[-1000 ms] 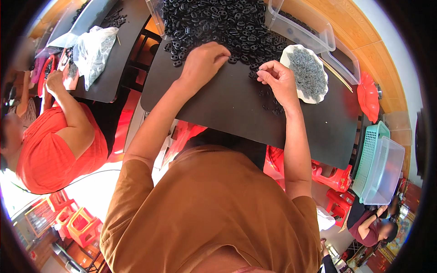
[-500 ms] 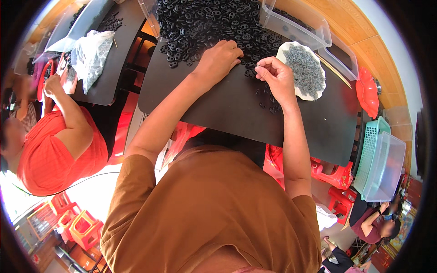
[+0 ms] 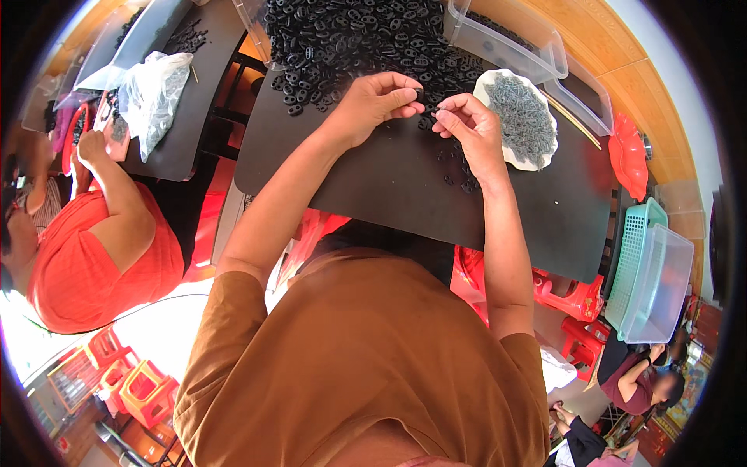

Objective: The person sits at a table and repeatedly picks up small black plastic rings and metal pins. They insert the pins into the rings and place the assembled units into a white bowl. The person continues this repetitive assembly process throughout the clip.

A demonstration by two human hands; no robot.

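Observation:
My left hand (image 3: 375, 107) pinches a small black oval plastic piece (image 3: 420, 94) between thumb and fingertips, above the dark table (image 3: 373, 191). Close beside it on the right, my right hand (image 3: 473, 131) has thumb and forefinger pressed together; whatever sits in that pinch is too small to make out. Beyond both hands spreads a big heap of similar black pieces (image 3: 358, 43) with holes in them. A scallop-edged white plate (image 3: 531, 166) full of tiny grey pieces (image 3: 515, 115) lies just right of my right hand. Several loose black pieces (image 3: 468, 184) lie below that hand.
Clear plastic bins (image 3: 506, 50) stand at the far side, with a red scalloped dish (image 3: 627, 159) at right. A green basket (image 3: 629, 265) is by the table's right end. On the left, a person in red (image 3: 109, 257) works at another table near a plastic bag (image 3: 158, 101).
My left hand has come away from the edge of the heap and turned, now showing a black piece in its fingertips near my right hand. The right hand has barely moved.

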